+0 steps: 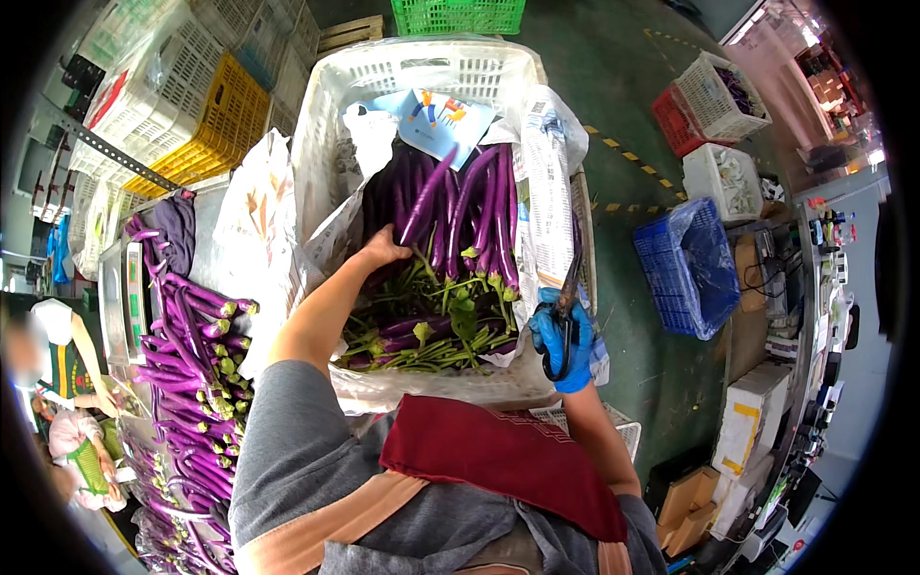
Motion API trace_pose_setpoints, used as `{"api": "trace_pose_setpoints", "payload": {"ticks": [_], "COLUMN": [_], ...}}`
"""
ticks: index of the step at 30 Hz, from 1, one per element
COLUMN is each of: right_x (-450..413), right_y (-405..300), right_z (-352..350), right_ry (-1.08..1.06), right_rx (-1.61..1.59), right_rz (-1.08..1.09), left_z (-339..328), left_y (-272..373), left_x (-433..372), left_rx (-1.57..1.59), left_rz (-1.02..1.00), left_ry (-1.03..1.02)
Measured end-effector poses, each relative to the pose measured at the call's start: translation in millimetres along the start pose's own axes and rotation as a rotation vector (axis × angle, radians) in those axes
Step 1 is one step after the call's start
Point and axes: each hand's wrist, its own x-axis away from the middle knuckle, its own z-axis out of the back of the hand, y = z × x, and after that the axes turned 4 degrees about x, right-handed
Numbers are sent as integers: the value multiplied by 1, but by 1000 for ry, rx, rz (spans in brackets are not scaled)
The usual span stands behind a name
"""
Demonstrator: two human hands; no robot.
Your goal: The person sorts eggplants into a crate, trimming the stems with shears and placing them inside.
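My bare left hand reaches into a white plastic crate lined with printed paper. It grips a long purple eggplant near its stem end; most of my fingers are hidden. The tip of this eggplant overlaps a light-blue printed sheet. More eggplants lie side by side beneath it, with green stems crowded at the near end. At the crate's right side, my right hand, in a blue glove, holds black-handled scissors, blades pointing away from me.
Many loose eggplants cover the table at left, beside a scale and a dark cloth. Stacked crates rise behind. A lined blue crate stands on the floor at right. Two people are at far left.
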Motion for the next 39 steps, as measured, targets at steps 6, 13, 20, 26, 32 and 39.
{"api": "trace_pose_setpoints", "payload": {"ticks": [6, 13, 20, 26, 32, 39], "right_x": [-1, -3, -2, -1, -4, -3], "right_y": [1, 2, 2, 10, 14, 9], "right_z": [0, 1, -1, 9, 17, 13], "right_ry": [57, 74, 95, 19, -71, -30], "right_rx": [-77, -175, -195, -136, -504, -392], "right_rz": [-99, -213, -220, -92, -238, -214], "left_z": [10, -44, -92, -112, -98, -64], "left_y": [51, 86, 97, 90, 107, 129], "left_x": [3, -3, -15, 3, 26, 39], "left_rx": [168, 259, -13, 45, 587, 633], "left_rz": [-80, -56, 129, 90, -139, -317], "left_ry": [398, 310, 272, 329, 275, 179]}}
